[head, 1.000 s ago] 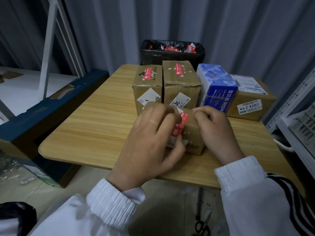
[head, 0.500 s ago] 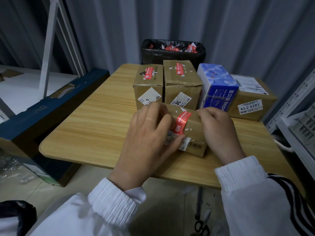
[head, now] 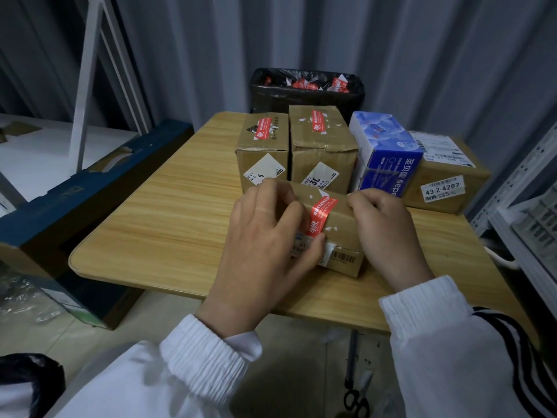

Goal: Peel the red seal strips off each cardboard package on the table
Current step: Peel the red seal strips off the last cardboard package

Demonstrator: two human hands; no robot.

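Left hand (head: 265, 236) grips the near package (head: 343, 227) at the table's (head: 165, 221) front, thumb at its unpeeled red seal strip (head: 321, 217); right hand (head: 385, 233) clasps the other end. Behind, 2 more, the left rear package (head: 261, 152) and middle rear package (head: 322, 152), carry strips; the bin (head: 301, 99) holds peeled ones.

White sleeves (head: 211, 354), ribbed cuffs (head: 422, 300), black stripes (head: 512, 342).

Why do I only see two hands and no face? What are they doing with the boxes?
The camera sits on the person's head, looking down, so only arms show. No machine, just bare hands. The left hand and the right hand both grip a small cardboard package on the wooden table. A red seal strip wraps over it; the left thumb sits at its lower end. Behind stand two taller packages with red strips, a blue box and a labelled brown box. A black bin beyond holds red scraps.
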